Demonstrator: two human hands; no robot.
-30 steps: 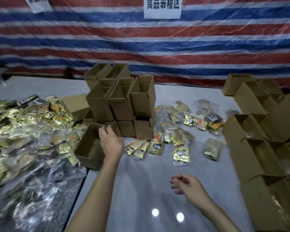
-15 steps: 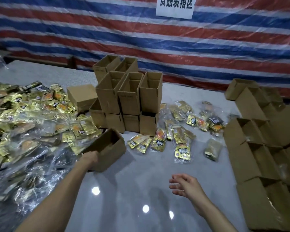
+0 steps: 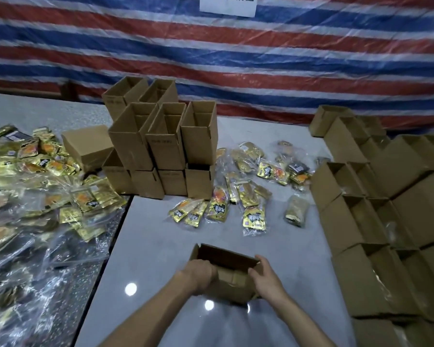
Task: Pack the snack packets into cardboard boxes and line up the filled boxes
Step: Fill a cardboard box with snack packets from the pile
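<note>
Open cardboard box (image 3: 226, 271) sits at 6 o'clock in the head view, mouth up, on the glossy table (image 3: 161, 246). The left hand (image 3: 198, 274) curls over its near-left rim and the right hand (image 3: 266, 279) clasps its right end, so both hands hold it; nothing is inside as far as I can see. Risks, as judgement: the inner flaps on the floor look folded rather than taped, so packets dropped in could push them open. The table is slick, so the box may skate if one hand lets go to reach. The loose snack packets (image 3: 236, 196) lie at 12 to 1 o'clock from the box, close under the two-tier stack of empty boxes (image 3: 161, 146) at 11 o'clock, so a careless reach could knock that stack over. The packets sit in shiny sleeves and may slip from a pinch. The big packet heap (image 3: 35, 184) at 9 o'clock crowds the seam between two tabletops and could slide. Hidden or unclear: the left fingertips, inside the box; the underside of the box; the packet print, which is blurred. At 3 o'clock the box rows (image 3: 386, 209) run off the frame edge. Some show a plastic glint, but I cannot tell whether they are filled. At 12 o'clock the paper sign (image 3: 227, 6) on the striped tarp (image 3: 211, 58) is cut off and unreadable.
</note>
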